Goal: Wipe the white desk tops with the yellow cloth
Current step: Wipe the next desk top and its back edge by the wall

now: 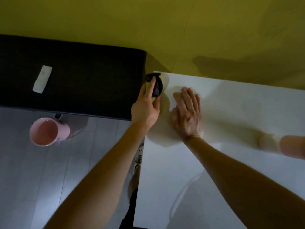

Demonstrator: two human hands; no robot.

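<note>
The white desk top (222,162) fills the right half of the head view. My left hand (145,109) reaches to its far left corner and grips a black and yellow object (156,86), index finger stretched along it. I cannot tell whether this object is the yellow cloth. My right hand (187,113) lies flat on the desk just right of it, fingers straight and spread, slightly blurred. A pale, dull patch with rounded edges surrounds both hands on the white surface; whether it is shadow or fabric is unclear.
A black table (74,76) stands left of the desk with a white remote (42,79) on it. A pink mug (48,132) sits lower left over grey flooring. A blurred limb (290,147) enters at the right edge. A yellow wall (165,30) lies behind.
</note>
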